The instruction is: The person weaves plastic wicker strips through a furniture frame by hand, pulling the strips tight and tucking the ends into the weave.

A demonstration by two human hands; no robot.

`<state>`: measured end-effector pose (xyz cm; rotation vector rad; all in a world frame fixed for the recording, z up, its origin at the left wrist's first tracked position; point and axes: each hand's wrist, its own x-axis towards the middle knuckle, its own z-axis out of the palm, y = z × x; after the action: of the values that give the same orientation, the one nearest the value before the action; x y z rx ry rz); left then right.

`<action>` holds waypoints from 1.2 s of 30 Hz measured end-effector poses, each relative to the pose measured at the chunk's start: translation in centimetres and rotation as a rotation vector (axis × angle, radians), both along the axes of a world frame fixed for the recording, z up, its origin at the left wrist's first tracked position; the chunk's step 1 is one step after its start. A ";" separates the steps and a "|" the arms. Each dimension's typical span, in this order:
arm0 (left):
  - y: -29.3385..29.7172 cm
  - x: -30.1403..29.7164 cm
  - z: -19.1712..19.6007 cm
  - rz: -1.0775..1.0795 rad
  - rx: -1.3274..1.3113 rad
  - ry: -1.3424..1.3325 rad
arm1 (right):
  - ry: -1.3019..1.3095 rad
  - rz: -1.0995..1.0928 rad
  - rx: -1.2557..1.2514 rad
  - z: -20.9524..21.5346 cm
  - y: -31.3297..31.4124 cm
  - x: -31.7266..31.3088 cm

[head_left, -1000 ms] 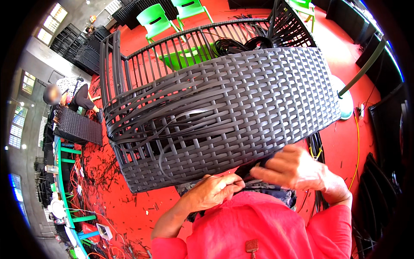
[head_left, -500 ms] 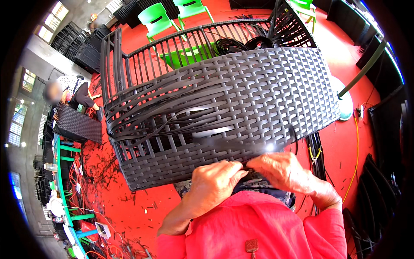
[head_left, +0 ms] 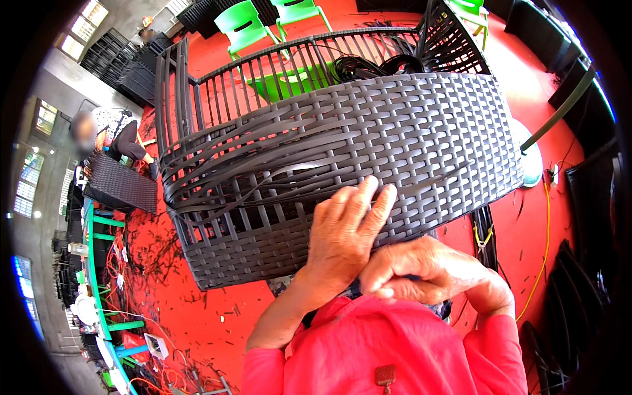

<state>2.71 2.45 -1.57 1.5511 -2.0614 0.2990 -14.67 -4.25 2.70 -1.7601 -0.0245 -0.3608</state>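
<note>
Left hand [head_left: 345, 230] now risen flat, fingers open on dark woven wicker panel [head_left: 408, 151], right hand [head_left: 428, 273] curled shut below, loose flat plastic strips [head_left: 263, 164].

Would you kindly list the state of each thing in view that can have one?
Woven furniture frame: right part fully woven, left part unfinished with loose black strips.
Left hand: open, fingers flat on the weave.
Right hand: curled shut at the frame's lower edge; what it grips is hidden.
Green chairs: upright, unoccupied.
Person at far left: crouched over another woven panel.

No packages, labels, signs or screens can be made out anywhere in this view.
</note>
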 end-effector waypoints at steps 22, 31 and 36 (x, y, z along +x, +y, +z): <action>1.6 6.1 2.0 0.286 0.169 -0.162 | 0.237 -0.450 -0.621 -0.5 -5.5 4.2; 1.4 6.9 2.5 0.219 0.134 0.079 | 0.324 -0.383 -0.567 -1.7 -6.3 5.6; 3.1 7.5 3.1 0.218 0.027 0.386 | 0.064 -0.530 -0.983 -1.1 -4.8 5.4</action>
<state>10.18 5.54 1.49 1.7000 -1.6109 0.0423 -9.25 -9.07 1.57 -2.7505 0.3753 -0.7589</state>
